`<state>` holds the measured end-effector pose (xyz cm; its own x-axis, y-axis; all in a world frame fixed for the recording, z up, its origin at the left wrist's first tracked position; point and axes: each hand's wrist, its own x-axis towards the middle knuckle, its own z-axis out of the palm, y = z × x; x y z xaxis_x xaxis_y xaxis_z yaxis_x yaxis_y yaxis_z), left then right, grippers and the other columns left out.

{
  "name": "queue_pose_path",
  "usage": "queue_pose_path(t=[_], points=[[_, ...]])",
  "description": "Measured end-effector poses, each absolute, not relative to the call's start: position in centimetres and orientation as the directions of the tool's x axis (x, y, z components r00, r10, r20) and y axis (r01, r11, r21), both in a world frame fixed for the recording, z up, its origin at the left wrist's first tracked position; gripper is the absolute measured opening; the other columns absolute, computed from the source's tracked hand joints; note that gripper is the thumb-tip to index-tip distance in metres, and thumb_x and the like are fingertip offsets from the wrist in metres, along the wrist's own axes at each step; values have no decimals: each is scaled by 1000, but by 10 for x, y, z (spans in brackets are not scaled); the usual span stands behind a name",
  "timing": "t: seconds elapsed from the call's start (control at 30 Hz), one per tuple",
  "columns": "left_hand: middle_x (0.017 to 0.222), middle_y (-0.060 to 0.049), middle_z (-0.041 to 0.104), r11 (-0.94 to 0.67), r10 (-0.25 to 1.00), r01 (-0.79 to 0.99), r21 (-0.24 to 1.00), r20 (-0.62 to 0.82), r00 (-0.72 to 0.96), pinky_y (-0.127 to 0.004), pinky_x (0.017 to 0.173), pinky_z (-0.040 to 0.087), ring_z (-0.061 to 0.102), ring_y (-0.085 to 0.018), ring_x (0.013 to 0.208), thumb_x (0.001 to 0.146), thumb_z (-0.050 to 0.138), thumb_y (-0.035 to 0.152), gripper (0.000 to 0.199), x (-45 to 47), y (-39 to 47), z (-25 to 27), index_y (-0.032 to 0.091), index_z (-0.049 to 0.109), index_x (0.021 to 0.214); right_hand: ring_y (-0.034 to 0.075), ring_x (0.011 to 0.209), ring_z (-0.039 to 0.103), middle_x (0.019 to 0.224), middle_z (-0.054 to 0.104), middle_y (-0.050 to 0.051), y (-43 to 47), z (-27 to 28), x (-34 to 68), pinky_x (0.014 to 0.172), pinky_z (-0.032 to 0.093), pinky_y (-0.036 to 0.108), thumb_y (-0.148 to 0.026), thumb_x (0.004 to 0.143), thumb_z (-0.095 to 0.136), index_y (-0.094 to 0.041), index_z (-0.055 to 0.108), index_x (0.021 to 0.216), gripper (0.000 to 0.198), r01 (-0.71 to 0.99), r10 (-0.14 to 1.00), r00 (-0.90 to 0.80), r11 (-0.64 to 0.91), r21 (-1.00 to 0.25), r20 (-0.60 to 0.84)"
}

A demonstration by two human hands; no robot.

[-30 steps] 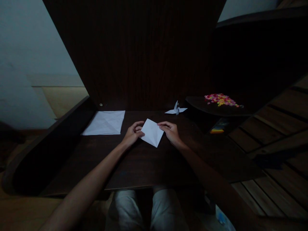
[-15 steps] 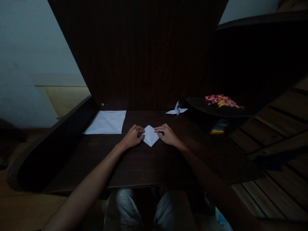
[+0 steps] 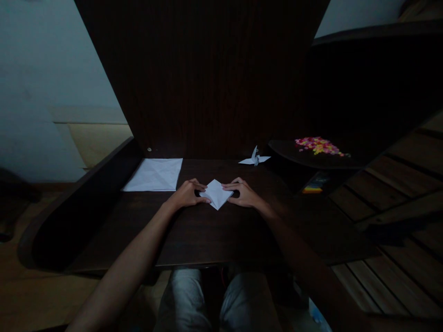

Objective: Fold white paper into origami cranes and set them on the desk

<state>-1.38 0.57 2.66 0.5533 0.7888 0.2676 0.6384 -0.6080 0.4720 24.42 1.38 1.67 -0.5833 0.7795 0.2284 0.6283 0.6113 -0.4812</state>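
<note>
A small white sheet of folded paper (image 3: 217, 193), diamond-shaped with a crease down its middle, lies on the dark desk in front of me. At its left corner, my left hand (image 3: 189, 192) has thumb and fingers closed on the edge. My right hand (image 3: 244, 192) grips the right corner in the same way, fingers on top and thumb nearer me. One point of the diamond faces me and the opposite one faces the back panel. Behind my right hand stands a white paper crane (image 3: 255, 159) with its wings spread.
Creased white paper sheets (image 3: 154, 175) lie at the back left, beside the desk's raised side panel (image 3: 79, 207). To the right, a low curved shelf (image 3: 284, 150) carries a heap of small pink, red and yellow pieces (image 3: 320, 145). A tall dark panel (image 3: 207, 78) rises behind.
Both hands have opened slightly outward at the paper's corners, and more of its left and right corners shows. The crane and the sheets have stayed where they were.
</note>
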Motion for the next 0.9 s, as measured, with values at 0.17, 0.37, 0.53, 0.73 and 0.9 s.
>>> queue_pose_path(t=[0.17,0.37,0.53,0.73,0.9], points=[[107,-10,69,-580,809,657,482,248,533,-37,88,47,60,-24,97,68,72,45,39,-13,5,28,13,73,91,25,102,47,124,61,2,16,13,245,91,38,47,-24,71,69,-25,66,112,41,631,786,-571,604,-486,236],[107,-9,69,-591,801,642,488,265,536,-37,89,47,60,-24,98,70,69,47,37,-14,4,27,16,74,90,25,102,49,121,63,3,18,12,246,92,38,46,-25,73,68,-25,66,111,37,625,788,-567,602,-497,241],[108,-9,69,-588,803,647,485,257,537,-39,90,46,60,-24,97,73,65,46,35,-14,2,30,16,74,90,24,100,49,119,64,4,19,11,246,91,39,46,-25,75,67,-25,66,110,34,622,791,-564,596,-507,238],[109,-9,69,-585,805,654,479,248,538,-39,91,45,59,-24,99,74,65,43,33,-13,1,32,16,73,91,24,101,49,121,63,2,19,11,245,93,38,48,-23,77,64,-26,66,110,32,616,791,-562,595,-516,242],[107,-9,69,-594,799,644,482,261,541,-38,90,46,60,-23,97,75,63,43,34,-14,3,29,15,74,90,24,100,50,120,63,2,19,12,245,93,39,47,-23,79,62,-25,66,109,30,618,791,-563,595,-514,240]])
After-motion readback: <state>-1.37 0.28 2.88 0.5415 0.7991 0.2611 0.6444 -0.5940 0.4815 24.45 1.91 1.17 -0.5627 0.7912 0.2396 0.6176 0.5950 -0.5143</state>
